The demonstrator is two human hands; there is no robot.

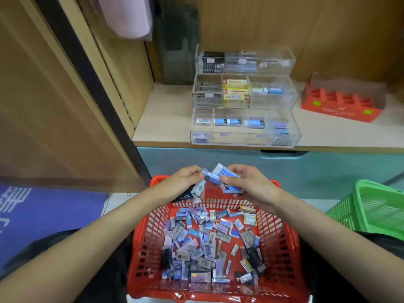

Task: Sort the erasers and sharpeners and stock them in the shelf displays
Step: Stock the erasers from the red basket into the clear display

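Nearest, a red plastic basket (140, 248) sits between the person's forearms, its floor covered by a loose heap of small erasers (207, 243) in blue, lilac, grey and black sleeves. Whether sharpeners are mixed in is too fine to tell.

Over the basket's far rim the two hands meet. The left hand (183, 182) curls round a black-sleeved eraser (192, 193) with a white end, which hangs below its palm. The right hand (251, 184) pinches a small fan of blue-sleeved erasers (220, 177) between thumb and fingers, and the left fingertips touch the fan's near-left end. A green basket (371, 208) stands to the right.

Beyond a teal drawer front, on the pale shelf (166, 119), stands a clear acrylic tiered display (244, 125). Its nearest tier holds a few blue-sleeved erasers with room to spare, and yellow boxes fill part of the middle tier. A red Faber-Castell tray (341, 110) sits to its right.

The step in hand looks like sorting: gathering matching blue erasers into one bunch while the black one is kept apart. Next, the bunch wants squaring up so the sleeves align. It must then be carried forward to the matching front compartment without spilling, since the fan is loosely held.
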